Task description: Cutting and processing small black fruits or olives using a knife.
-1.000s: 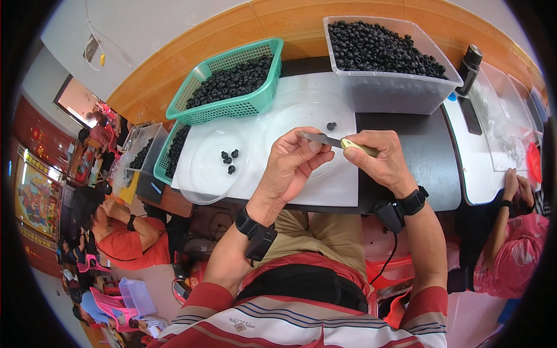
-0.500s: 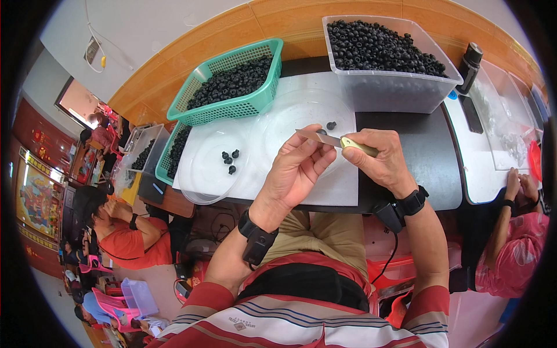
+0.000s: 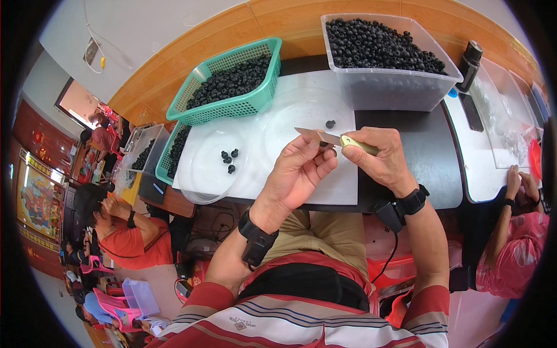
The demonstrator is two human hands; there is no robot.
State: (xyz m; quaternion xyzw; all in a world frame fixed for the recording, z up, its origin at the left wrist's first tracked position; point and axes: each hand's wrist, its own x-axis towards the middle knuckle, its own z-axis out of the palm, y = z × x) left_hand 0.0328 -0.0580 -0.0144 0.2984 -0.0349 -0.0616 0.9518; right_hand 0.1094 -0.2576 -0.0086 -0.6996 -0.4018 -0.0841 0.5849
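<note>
My right hand (image 3: pixel 384 155) is wrapped round the pale yellow-green handle of a small knife (image 3: pixel 355 142). The blade points left and lies across the fingertips of my left hand (image 3: pixel 295 169). Those fingers pinch a small black knobbed part (image 3: pixel 324 143), partly hidden by the blade and fingers. Beyond my hands, a loose black part (image 3: pixel 330 124) sits on a round clear plastic tray (image 3: pixel 275 113). A second round clear tray (image 3: pixel 200 188), to the left, carries several more black parts (image 3: pixel 231 169).
A green basket (image 3: pixel 229 112) of black parts stands at the back left, another green basket (image 3: pixel 164 159) beside it. At the back right is a clear bin (image 3: pixel 394 93) heaped with them. Farther right are a dark bottle (image 3: pixel 469 66) and a phone (image 3: pixel 470 113). Co-workers sit on both sides.
The black part in my left fingertips shows more below the blade, and my left fingers have shifted slightly. The knife stays in nearly the same place.
</note>
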